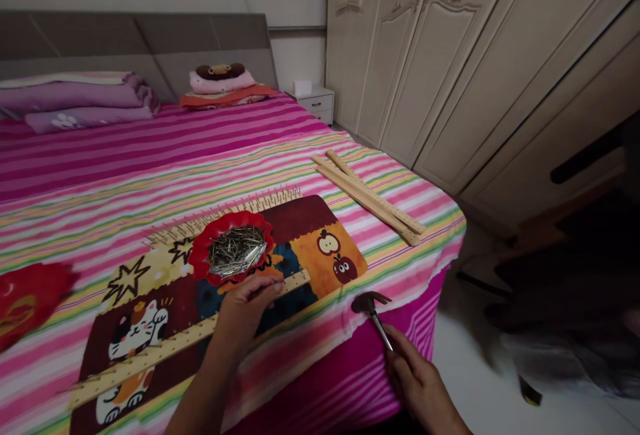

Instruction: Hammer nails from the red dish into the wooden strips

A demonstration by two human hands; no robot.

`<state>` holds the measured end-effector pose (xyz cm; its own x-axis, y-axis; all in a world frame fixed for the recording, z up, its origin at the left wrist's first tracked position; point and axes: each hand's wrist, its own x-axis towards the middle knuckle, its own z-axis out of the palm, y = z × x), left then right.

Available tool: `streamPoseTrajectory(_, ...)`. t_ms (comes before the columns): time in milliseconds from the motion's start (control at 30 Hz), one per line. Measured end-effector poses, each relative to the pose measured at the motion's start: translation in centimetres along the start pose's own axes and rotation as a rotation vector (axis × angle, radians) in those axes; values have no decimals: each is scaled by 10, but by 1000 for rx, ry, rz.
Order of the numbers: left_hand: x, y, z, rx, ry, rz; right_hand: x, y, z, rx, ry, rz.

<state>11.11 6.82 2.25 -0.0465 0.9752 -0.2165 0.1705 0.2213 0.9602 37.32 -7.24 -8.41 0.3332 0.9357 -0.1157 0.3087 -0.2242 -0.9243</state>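
My right hand (417, 375) grips a claw hammer (373, 305), its metal head raised near the bed's front edge. My left hand (253, 298) is closed in a pinch over a wooden strip (170, 348). Whatever sits between its fingertips is too small to make out. Nails stand along the left part of this strip, and small holes show toward its right end. Just behind my left hand, a red scalloped bowl (197, 258) holds many loose nails (237, 248). The strip and bowl lie on a printed mat (300, 222) with cat and apple pictures.
Behind the bowl lies another strip (175, 230) full of upright nails. Several bare wooden strips (367, 195) rest at the right on the striped bedspread (280, 155). A red plastic item (30, 298) is at the left. Wardrobes (425, 55) stand beyond the bed.
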Motion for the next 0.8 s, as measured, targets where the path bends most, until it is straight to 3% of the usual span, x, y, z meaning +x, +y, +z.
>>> streamPoseTrajectory(100, -3, -13, 13, 51, 10, -55, 1, 0, -1, -27, -5, -32)
streamPoseTrajectory(167, -4, -21, 21, 53, 82, -60, 1, 3, -1, -34, -2, -51)
streamPoseTrajectory(367, -2, -41, 39, 190, 281, 61, -1, 13, 3, -17, 9, -75)
streamPoseTrajectory(533, 0, -51, 46, 265, 306, 160, 0, 3, 0, -42, 45, -91)
streamPoseTrajectory(800, 2, -45, 47, 423, 283, 173, -2, -12, -1, -20, 27, -40)
